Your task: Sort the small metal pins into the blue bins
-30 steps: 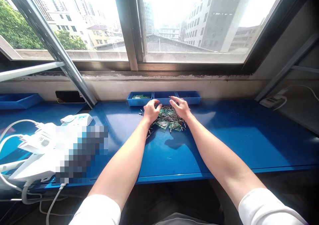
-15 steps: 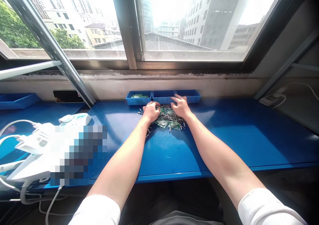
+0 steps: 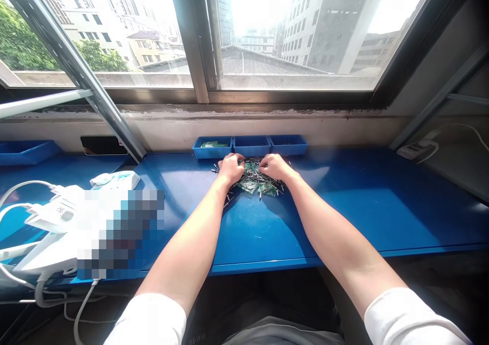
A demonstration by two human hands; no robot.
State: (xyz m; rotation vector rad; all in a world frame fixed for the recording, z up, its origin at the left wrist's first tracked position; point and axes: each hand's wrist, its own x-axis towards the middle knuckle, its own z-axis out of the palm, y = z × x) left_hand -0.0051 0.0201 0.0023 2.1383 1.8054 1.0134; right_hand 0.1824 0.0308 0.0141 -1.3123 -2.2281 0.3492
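Observation:
A loose heap of thin dark metal pins (image 3: 252,175) lies on the blue table, mixed with small green packets (image 3: 248,185) in clear wrapping. My left hand (image 3: 231,168) rests at the heap's left edge, fingers curled inward. On the right side of the heap, my right hand (image 3: 275,166) has its fingertips drawn together in a pinch among the pins. Whatever either hand grips is too small or too hidden to make out. Just behind the hands stand joined blue bins: the left bin (image 3: 212,152) holds green packets, beside the middle bin (image 3: 251,152) and the right bin (image 3: 288,151).
On the left, a white power strip (image 3: 118,180) with plugs and cables sits beside a blurred-out patch. A phone (image 3: 101,145) leans against the wall near a metal post (image 3: 103,95). A white plug adapter (image 3: 416,150) lies far right. The window is behind.
My right hand has come down and back from the right bin to the heap, and its fingers have closed together. My left hand has barely moved.

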